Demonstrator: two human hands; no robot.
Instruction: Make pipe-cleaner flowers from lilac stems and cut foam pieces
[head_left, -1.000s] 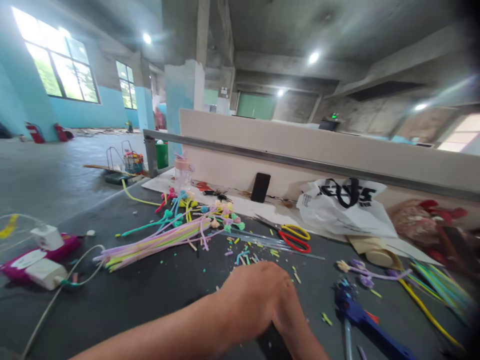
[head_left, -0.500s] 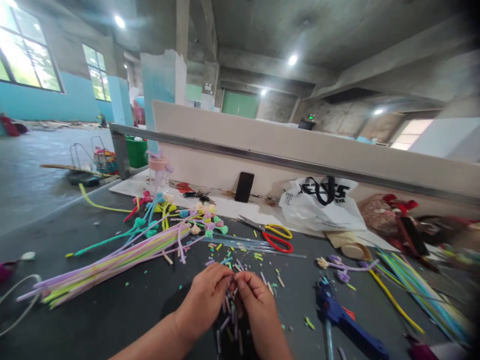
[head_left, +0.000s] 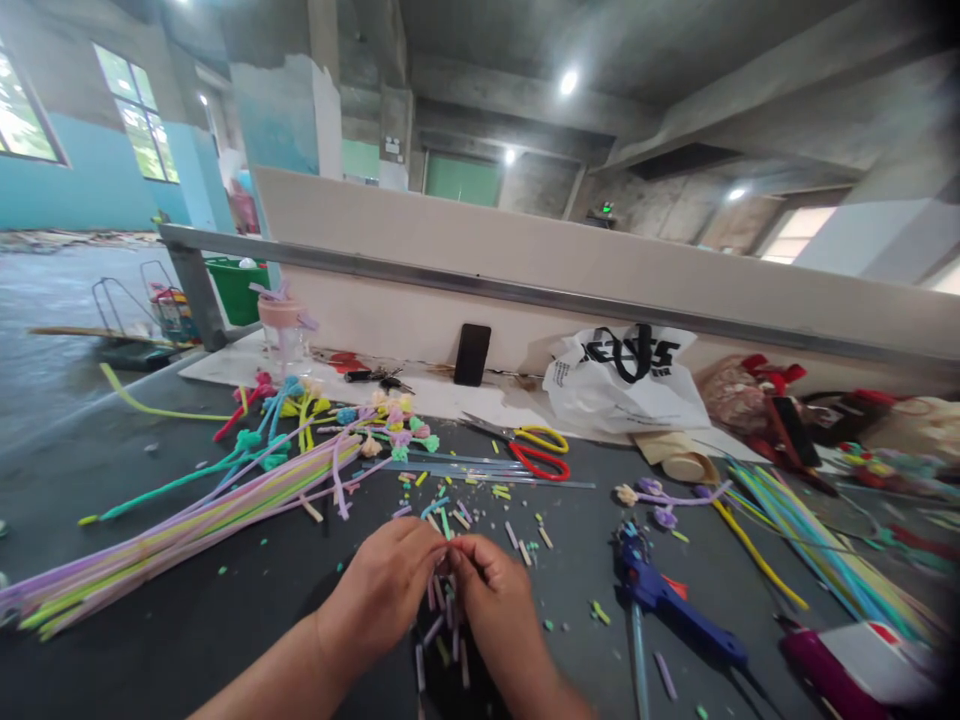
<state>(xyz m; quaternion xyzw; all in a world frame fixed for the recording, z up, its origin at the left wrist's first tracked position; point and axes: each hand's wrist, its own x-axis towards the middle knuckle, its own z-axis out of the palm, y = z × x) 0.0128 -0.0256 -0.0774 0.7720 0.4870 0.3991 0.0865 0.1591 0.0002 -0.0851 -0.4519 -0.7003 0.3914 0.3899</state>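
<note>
Left hand (head_left: 379, 580), right hand (head_left: 499, 600): grip pinched closed, fingertips meeting, perhaps for fine control; held item, if any, hidden, cannot tell. Cut stem pieces (head_left: 433, 630): below, on worktop (head_left: 285, 620), presumably for easy reach.

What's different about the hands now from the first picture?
At first the left hand covered much of the right hand. Now they're side by side, fingertips together; I can't tell what they're pinching. The camera has turned right. The scissors, glue gun and phone stayed put.
</note>
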